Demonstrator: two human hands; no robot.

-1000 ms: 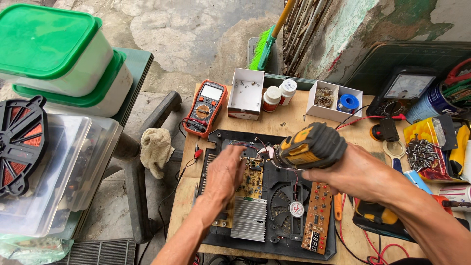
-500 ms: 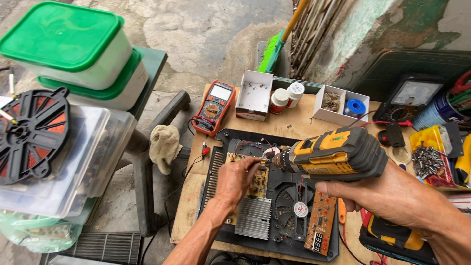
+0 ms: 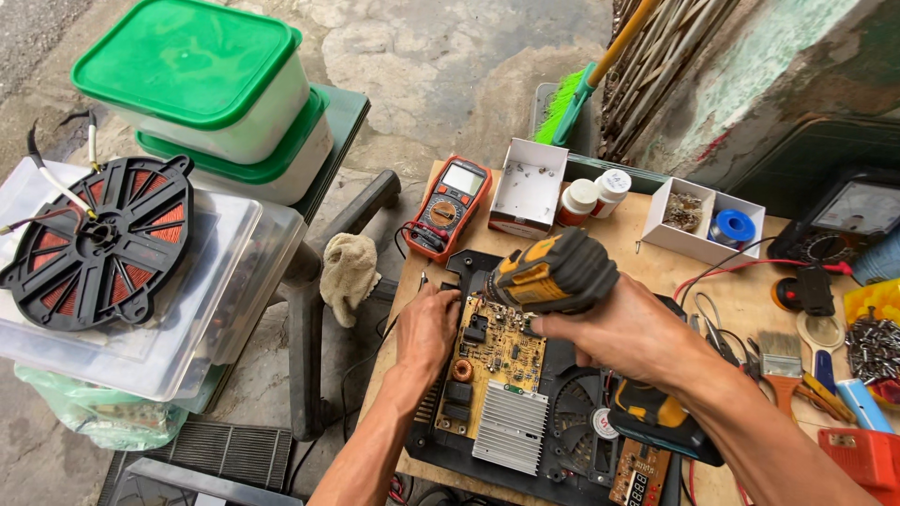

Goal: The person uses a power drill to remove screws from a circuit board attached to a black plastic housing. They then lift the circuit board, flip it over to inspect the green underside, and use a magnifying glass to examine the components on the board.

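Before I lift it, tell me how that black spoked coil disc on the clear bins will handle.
The coil disc looks stiff and flat, so it probably lifts in one piece. Its copper windings suggest some weight for its size. The loose wire leads would likely flop and snag. It lies on a smooth clear bin lid, so it may slide if pushed.

Bare tabletop (image 3: 647,258) behind the board; multimeter (image 3: 448,206) and boxes (image 3: 703,220) beyond.

Both forearms are bare right up to the frame edge, no sleeves showing and no gloves on. The left hand (image 3: 427,328) and right hand (image 3: 628,333) carry no rings, watch or bands that I can see.
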